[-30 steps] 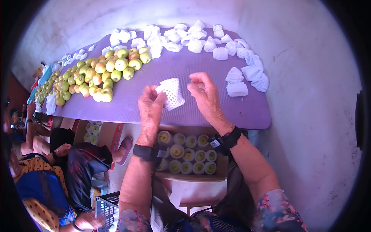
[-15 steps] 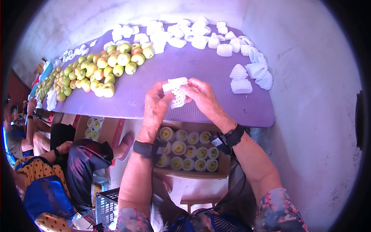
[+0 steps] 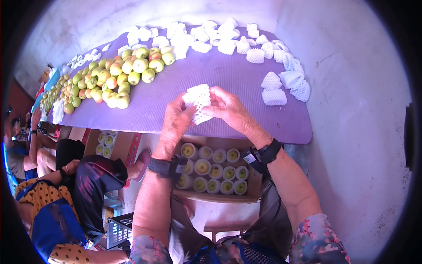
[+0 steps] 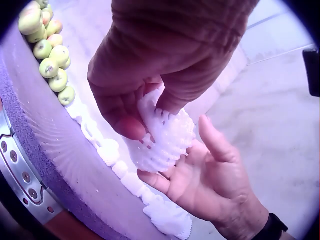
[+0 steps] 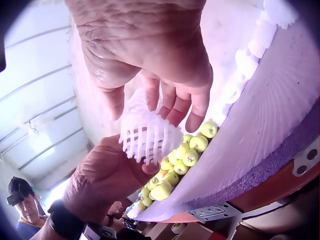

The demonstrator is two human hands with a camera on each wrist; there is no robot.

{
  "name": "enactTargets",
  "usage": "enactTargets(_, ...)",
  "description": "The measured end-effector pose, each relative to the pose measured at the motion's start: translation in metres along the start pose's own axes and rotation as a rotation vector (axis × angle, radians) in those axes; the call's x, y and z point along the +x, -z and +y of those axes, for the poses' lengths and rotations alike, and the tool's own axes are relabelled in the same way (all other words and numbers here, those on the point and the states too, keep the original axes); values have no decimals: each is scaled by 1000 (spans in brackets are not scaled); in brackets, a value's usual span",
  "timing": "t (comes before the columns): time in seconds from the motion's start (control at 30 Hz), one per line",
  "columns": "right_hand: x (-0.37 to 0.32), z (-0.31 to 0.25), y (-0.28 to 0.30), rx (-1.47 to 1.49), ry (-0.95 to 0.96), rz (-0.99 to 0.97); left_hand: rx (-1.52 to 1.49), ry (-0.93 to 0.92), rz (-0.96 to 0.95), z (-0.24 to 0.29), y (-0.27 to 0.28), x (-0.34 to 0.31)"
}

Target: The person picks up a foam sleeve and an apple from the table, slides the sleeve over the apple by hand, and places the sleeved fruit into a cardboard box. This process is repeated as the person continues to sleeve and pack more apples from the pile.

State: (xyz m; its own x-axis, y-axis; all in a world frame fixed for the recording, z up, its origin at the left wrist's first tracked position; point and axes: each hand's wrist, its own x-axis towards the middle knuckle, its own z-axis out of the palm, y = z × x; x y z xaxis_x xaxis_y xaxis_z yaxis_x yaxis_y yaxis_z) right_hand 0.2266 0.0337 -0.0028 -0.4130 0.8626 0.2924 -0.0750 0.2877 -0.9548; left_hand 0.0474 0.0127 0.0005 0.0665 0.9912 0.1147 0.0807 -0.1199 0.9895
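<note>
A white foam fruit net [image 3: 200, 99] is between my two hands over the front of the table. My left hand [image 3: 175, 121] pinches it; in the left wrist view the thumb and fingertips press into the netting [image 4: 167, 140]. My right hand [image 3: 231, 112] is at the net's other side. The right wrist view has its fingers loosely extended against the mesh [image 5: 147, 137], the thumb standing apart. In the left wrist view the right palm [image 4: 210, 182] faces the net. No fruit shows inside the net.
A purple ribbed mat [image 3: 189, 79] covers the table. Green-red apples [image 3: 114, 79] are heaped at the left; more foam nets [image 3: 226, 42] line the back and right edges. Below, a cardboard box [image 3: 246, 198] holds netted apples. Another person [image 3: 48, 211] sits at the left beside a basket [image 3: 118, 231].
My right hand came in from the right to the net, its fingers meeting it beside the left hand. The left hand has kept its pinch, and the net now looks spread wider.
</note>
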Motion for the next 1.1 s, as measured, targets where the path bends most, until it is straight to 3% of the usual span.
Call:
enactTargets(0.17, -3, -7, 3, 28, -83, -66, -123, -20, -16, -6, 1, 0)
enactTargets(0.3, 1, 2, 5, 46, -77, 4, -166, -53, -117, 4, -5, -2)
enactTargets(0.47, 4, 1, 3, 33, -14, 60, -144, 7, -106, 7, -2, -3)
enactTargets(0.6, 4, -1, 1, 100, -71, 127, -97, -9, -95, 2, -7, -2)
enactTargets(0.7, 5, 3, -2, 115, -42, 156, -53, -26, 35, 1, -15, -2)
enactTargets(0.9, 2, -1, -13, 57, 53, 158, -92, -97, 79, -8, -12, -2)
enactTargets(1.1, 3, 5, -12, 28, 105, 207, 25, -330, 231, -22, -15, 6)
